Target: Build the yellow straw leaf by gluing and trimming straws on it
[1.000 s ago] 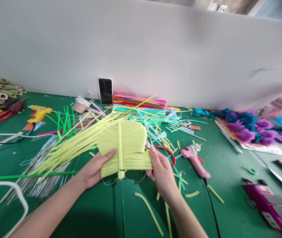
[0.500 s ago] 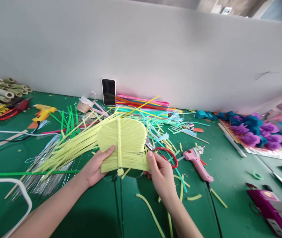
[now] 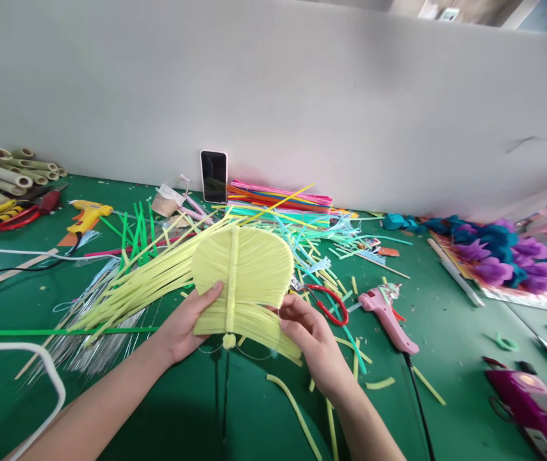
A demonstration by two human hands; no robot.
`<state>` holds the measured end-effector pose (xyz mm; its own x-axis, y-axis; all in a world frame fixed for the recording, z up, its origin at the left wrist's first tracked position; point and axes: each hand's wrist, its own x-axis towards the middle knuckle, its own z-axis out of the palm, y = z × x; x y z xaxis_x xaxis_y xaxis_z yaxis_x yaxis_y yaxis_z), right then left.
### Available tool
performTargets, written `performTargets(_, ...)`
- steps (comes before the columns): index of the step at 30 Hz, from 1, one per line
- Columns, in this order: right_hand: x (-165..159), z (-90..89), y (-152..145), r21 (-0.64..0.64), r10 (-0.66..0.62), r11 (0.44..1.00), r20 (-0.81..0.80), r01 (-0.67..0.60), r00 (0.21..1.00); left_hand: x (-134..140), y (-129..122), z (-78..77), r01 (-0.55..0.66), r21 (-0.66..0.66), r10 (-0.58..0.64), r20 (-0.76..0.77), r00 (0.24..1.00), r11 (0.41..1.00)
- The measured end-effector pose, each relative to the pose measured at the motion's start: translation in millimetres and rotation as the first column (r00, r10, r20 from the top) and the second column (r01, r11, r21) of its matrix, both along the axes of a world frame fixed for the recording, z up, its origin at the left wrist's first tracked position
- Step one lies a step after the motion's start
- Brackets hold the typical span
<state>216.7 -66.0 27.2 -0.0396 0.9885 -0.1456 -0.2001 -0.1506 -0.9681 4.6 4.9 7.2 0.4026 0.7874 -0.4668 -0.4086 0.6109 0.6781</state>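
Between both hands is a pale yellow-green leaf-shaped piece (image 3: 260, 262) made of pipe cleaners, with a thick central rib ending in a small knob at the bottom. My left hand (image 3: 187, 328) grips its lower left edge, thumb on the front. My right hand (image 3: 314, 336) is closed on the lower right side, thumb and fingers at the outer strands. A gap shows there between the upper part and the lower band of strands. Thin wire loops hang below. Red-handled scissors (image 3: 328, 303) lie just beyond my right hand.
Yellow-green pipe cleaners (image 3: 143, 282) lie left of the piece, coloured bundles (image 3: 283, 198) behind. A phone (image 3: 214, 177) leans on the wall. A pink glue gun (image 3: 389, 318) is at right, a yellow one (image 3: 86, 216) at left. Purple flowers (image 3: 492, 270) sit far right.
My right hand has shifted along the right edge, and the lower strands now splay down and right, parted from the upper part. My left hand keeps its hold.
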Motion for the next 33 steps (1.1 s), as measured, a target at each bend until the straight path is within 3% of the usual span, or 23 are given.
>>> performTargets(3,-1.1,-0.1,-0.5,-0.006,0.046,0.999,-0.061,-0.047,0.997,0.9,-3.0,2.6,-0.001,0.037,0.002,-0.042,0.999,0.999)
performTargets(7,-4.1,0.5,0.2,-0.037,0.052,0.998,-0.006,-0.053,0.999,2.9,-6.0,5.8,-0.011,0.124,0.021,-0.076,0.997,0.992)
performTargets(12,-4.4,-1.5,5.0,-0.073,-0.098,0.993,-0.04,0.095,0.994,0.7,-6.3,8.8,-0.028,0.091,0.03,-0.016,0.999,0.995)
performTargets(18,-4.3,-4.0,5.4,-0.06,-0.194,0.979,-0.01,0.193,0.981,1.1,-8.5,8.5,0.095,0.181,-0.092,-0.028,0.995,0.979)
performTargets(24,-6.7,-1.6,3.7,-0.078,-0.15,0.985,0.085,0.157,0.985,6.4,-11.5,8.8,0.097,0.18,-0.085,-0.075,0.994,0.979)
performTargets(33,-8.2,-2.3,3.0,-0.119,-0.109,0.987,-0.002,0.108,0.994,4.9,-9.4,4.9,0.087,0.17,-0.082,-0.039,0.996,0.982)
